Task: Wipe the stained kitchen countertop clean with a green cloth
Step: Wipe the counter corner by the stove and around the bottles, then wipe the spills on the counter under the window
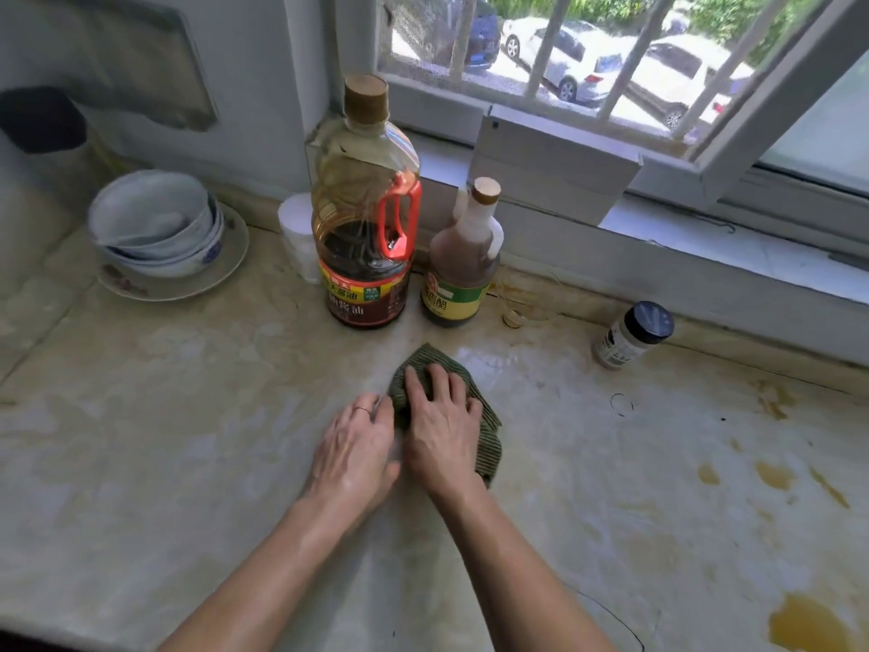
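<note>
A green striped cloth point(489, 444) lies bunched on the pale marble countertop point(188, 440) near its middle. My right hand point(439, 425) presses flat on top of the cloth, fingers spread. My left hand point(357, 444) rests on the counter right beside it, fingertips touching the cloth's left edge, a ring on one finger. Yellow-brown stains point(776, 472) dot the counter at the right, with a larger puddle point(809, 623) at the bottom right corner. A wet sheen shows just beyond the cloth.
A large soy sauce bottle point(367, 228) and a smaller vinegar bottle point(463, 261) stand behind the cloth. Stacked bowls on a plate point(160, 232) sit at the left. A small dark-lidded spice jar point(632, 336) stands by the window ledge point(705, 256).
</note>
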Demonstrator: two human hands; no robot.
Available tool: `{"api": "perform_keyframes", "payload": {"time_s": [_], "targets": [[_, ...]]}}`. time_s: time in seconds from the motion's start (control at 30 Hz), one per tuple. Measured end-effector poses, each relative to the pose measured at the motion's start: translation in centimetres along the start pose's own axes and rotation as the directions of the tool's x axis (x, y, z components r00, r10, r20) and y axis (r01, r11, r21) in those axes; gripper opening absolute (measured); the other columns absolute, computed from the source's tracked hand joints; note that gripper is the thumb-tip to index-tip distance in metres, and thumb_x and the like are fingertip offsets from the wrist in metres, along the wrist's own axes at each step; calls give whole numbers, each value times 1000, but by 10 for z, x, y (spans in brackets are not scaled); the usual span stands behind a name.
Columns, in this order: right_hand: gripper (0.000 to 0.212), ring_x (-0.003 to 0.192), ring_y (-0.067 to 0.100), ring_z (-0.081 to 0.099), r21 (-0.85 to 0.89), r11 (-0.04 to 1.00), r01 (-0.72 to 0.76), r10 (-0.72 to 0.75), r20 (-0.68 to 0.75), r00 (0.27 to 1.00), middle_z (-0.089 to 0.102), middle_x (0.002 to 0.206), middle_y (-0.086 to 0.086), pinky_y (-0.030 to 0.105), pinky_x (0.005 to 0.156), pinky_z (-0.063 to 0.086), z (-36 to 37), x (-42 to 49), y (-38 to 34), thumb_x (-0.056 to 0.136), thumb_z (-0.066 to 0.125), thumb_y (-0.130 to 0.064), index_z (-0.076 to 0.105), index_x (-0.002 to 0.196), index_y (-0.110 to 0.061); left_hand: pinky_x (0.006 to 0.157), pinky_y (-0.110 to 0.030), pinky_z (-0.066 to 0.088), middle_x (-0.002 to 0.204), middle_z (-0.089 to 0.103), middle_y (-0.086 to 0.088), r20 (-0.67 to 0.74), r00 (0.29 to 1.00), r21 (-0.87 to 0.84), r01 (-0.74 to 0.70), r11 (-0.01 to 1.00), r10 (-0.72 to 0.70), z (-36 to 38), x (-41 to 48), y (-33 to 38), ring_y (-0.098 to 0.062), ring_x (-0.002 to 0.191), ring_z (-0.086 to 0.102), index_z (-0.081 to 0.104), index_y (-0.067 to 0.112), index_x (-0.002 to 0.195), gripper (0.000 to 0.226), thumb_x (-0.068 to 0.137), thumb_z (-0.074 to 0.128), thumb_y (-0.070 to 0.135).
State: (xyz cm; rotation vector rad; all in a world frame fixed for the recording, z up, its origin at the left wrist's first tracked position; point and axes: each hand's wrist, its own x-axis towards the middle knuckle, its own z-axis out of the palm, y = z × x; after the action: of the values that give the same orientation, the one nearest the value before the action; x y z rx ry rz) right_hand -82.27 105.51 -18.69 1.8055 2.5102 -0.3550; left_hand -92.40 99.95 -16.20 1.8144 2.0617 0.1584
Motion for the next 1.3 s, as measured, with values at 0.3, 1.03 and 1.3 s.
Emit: {"api": "perform_keyframes", "payload": {"time_s": [0.3, 1.03, 1.3], "targets": [[56, 138, 28, 18, -2, 1000, 15, -15, 25, 1000, 17, 155, 5, 47, 103, 28, -1, 35, -11, 97, 36, -26, 15, 150, -31, 107, -32, 33, 143, 25, -25, -90, 983, -259, 131, 957, -159, -42, 90, -36, -41, 128, 38, 52, 12, 125, 66, 69, 82, 32], [54, 137, 29, 26, -34, 995, -91, 90, -21, 996, 28, 152, 6, 46, 98, 34, 3, 48, -9, 96, 41, -30, 25, 148, -29, 100, -34, 41, 134, 45, -25, 111, 981, -178, 178, 968, -160, -45, 99, -21, -36, 124, 46, 47, 14, 134, 59, 82, 68, 32], [49, 114, 25, 48, -27, 991, 128, -131, -139, 982, 59, 125, 1, 42, 73, 51, 25, 35, -50, 80, 46, -36, 58, 126, -26, 111, -33, 30, 155, 21, -16, 27, 975, -244, 219, 945, -219, -27, 61, -44, -30, 139, 31, 26, 18, 148, 63, 89, 47, 15]]}}
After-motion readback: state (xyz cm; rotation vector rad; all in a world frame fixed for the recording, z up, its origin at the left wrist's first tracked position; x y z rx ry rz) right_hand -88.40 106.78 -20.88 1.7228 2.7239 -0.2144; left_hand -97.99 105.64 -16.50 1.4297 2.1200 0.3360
